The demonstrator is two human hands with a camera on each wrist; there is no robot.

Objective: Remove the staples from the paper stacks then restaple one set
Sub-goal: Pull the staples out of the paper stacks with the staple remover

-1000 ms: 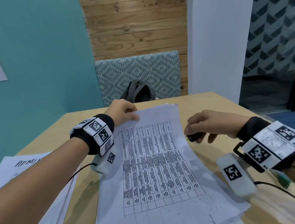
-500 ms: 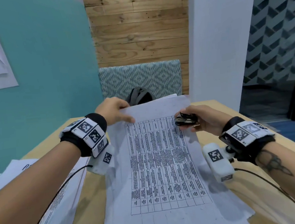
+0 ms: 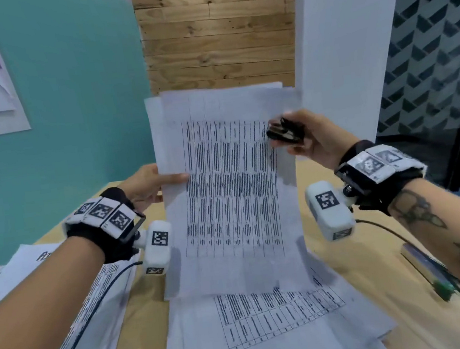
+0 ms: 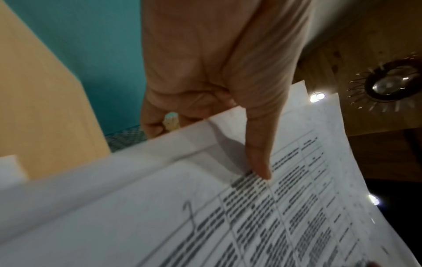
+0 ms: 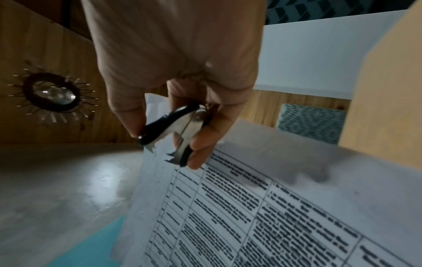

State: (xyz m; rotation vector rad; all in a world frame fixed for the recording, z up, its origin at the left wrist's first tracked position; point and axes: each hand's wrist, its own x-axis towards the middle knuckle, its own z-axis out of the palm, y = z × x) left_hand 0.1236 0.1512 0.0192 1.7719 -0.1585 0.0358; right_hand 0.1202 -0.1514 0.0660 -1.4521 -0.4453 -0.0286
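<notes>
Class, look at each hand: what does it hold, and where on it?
Left hand pinches the printed white paper stack at its left edge. Right hand grips the black-and-metal claw staple remover by its handles.

The raised paper stack (image 3: pixel 229 180) is white, printed with a black-lined table of dark text rows. The staple remover (image 5: pixel 175 133) is black with shiny silver metal claws. The table (image 3: pixel 376 261) is pale yellowish wood. The wall (image 3: pixel 80 99) is teal, beside it run brown wooden planks (image 3: pixel 218 32), and the chair back (image 5: pixel 310 121) bears a teal-and-white zigzag weave.
</notes>
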